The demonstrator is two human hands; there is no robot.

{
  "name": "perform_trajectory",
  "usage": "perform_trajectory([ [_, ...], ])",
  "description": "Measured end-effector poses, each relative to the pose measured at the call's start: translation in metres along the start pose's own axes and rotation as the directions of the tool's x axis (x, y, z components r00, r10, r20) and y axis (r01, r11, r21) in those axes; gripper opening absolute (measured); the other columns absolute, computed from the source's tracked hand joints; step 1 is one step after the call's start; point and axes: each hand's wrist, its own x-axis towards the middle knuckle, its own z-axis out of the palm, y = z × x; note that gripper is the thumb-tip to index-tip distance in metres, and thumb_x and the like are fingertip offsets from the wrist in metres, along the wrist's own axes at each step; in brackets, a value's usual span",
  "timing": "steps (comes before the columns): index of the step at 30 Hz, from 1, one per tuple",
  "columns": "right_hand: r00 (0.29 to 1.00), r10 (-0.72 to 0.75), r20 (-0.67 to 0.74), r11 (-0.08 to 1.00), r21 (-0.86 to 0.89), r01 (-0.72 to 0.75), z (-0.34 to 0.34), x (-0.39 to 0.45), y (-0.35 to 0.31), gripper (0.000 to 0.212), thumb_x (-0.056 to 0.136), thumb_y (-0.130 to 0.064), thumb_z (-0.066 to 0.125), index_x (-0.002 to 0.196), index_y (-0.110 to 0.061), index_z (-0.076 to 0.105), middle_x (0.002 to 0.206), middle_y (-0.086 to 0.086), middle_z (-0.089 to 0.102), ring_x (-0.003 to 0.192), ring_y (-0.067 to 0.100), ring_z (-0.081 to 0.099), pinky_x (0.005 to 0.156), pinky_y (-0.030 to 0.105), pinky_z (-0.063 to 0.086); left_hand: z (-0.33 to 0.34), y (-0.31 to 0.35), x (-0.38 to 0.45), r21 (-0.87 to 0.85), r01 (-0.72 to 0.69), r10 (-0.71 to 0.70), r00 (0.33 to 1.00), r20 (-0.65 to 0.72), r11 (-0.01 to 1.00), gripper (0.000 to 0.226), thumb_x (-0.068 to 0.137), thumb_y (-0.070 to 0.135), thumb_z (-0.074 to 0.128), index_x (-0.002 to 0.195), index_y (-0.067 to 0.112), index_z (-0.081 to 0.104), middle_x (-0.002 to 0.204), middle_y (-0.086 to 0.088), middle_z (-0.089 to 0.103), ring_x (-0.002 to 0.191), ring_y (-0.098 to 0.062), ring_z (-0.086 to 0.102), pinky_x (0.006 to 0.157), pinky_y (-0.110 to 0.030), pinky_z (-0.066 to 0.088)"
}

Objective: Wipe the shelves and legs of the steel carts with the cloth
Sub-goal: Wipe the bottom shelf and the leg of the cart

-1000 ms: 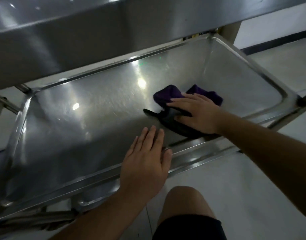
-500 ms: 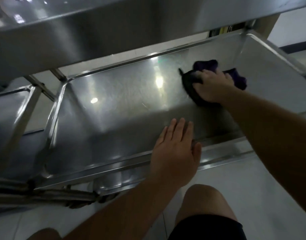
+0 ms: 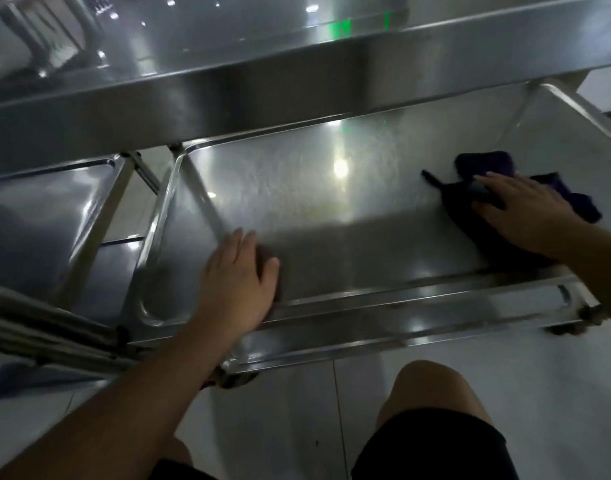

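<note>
Steel cart's lower shelf [image 3: 331,209] is a shiny, shallow tray, pretty scuffed, with ceiling lights reflecting off it. Only thing in it is the dark purple cloth [image 3: 487,164], crumpled at the right end. Right hand [image 3: 525,216] presses down on it, fingers straight. Left hand [image 3: 238,282] lies flat at the shelf's near-left edge, fingers relaxed, holding nothing.

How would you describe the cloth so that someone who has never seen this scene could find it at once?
Start at the lower shelf of the steel cart, beneath the top shelf. Look to its right end, where the right hand presses flat. Under it lies the cloth, crumpled, dark purple, the only soft thing on bare metal.
</note>
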Motion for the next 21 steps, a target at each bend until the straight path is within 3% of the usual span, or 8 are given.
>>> perform_trajectory([
  [3,0.987,0.161,-0.021,0.987,0.012,-0.160,0.002,0.023,-0.019,0.062,0.104,-0.063,0.029,0.162,-0.040,0.023,0.173,-0.006,0.017,0.158,0.032,0.011,0.126,0.057,0.009,0.005,-0.012,-0.003,0.001,0.038,-0.038,0.999,-0.014,0.999,0.072,0.105,0.060,0.026,0.161,0.015,0.035,0.168,-0.007,0.033,0.154,-0.027,0.032,0.126,-0.046,0.028],
  [6,0.980,0.197,-0.031,0.980,0.019,-0.196,0.013,0.047,-0.076,0.068,0.101,-0.061,0.025,0.163,-0.034,0.019,0.173,-0.003,0.014,0.158,0.037,0.007,0.126,0.060,0.006,0.009,-0.010,-0.002,0.011,0.050,-0.049,0.996,-0.069,0.999,0.070,0.105,0.060,0.031,0.159,0.016,0.039,0.166,-0.006,0.038,0.152,-0.027,0.036,0.124,-0.046,0.032],
  [12,0.985,-0.167,-0.037,0.986,-0.033,0.166,0.048,0.030,-0.195,0.063,0.103,-0.057,0.031,0.163,-0.037,0.023,0.171,-0.009,0.021,0.158,0.029,0.013,0.127,0.056,0.008,0.012,-0.014,-0.003,-0.009,0.024,-0.024,0.996,-0.088,1.000,0.073,0.100,0.056,0.028,0.160,0.015,0.040,0.168,-0.007,0.037,0.156,-0.024,0.030,0.126,-0.041,0.023],
  [16,0.913,-0.405,0.038,0.912,-0.046,0.407,0.053,-0.033,-0.157,0.067,0.098,-0.073,0.021,0.160,-0.048,0.022,0.167,-0.025,0.023,0.158,0.014,0.013,0.127,0.046,0.008,0.011,-0.016,-0.005,-0.036,0.011,-0.013,0.997,-0.072,0.999,0.074,0.100,0.053,0.028,0.162,0.014,0.036,0.170,-0.007,0.032,0.159,-0.023,0.024,0.129,-0.041,0.019],
  [18,0.931,-0.359,0.072,0.930,-0.059,0.363,0.045,-0.046,-0.123,0.070,0.095,-0.078,0.016,0.159,-0.052,0.020,0.165,-0.028,0.020,0.158,0.009,0.011,0.128,0.045,0.008,0.013,-0.016,-0.006,-0.035,0.005,-0.008,0.998,-0.063,0.999,0.074,0.102,0.052,0.028,0.164,0.013,0.032,0.172,-0.008,0.028,0.160,-0.023,0.020,0.129,-0.042,0.016],
  [21,0.990,-0.135,0.046,0.989,-0.050,0.137,0.027,-0.026,-0.097,0.066,0.100,-0.068,0.025,0.161,-0.046,0.022,0.171,-0.017,0.019,0.159,0.018,0.011,0.128,0.050,0.010,0.013,-0.015,-0.005,-0.031,-0.007,0.005,0.999,-0.049,1.000,0.075,0.102,0.053,0.025,0.166,0.013,0.024,0.174,-0.008,0.022,0.162,-0.023,0.013,0.132,-0.044,0.012],
])
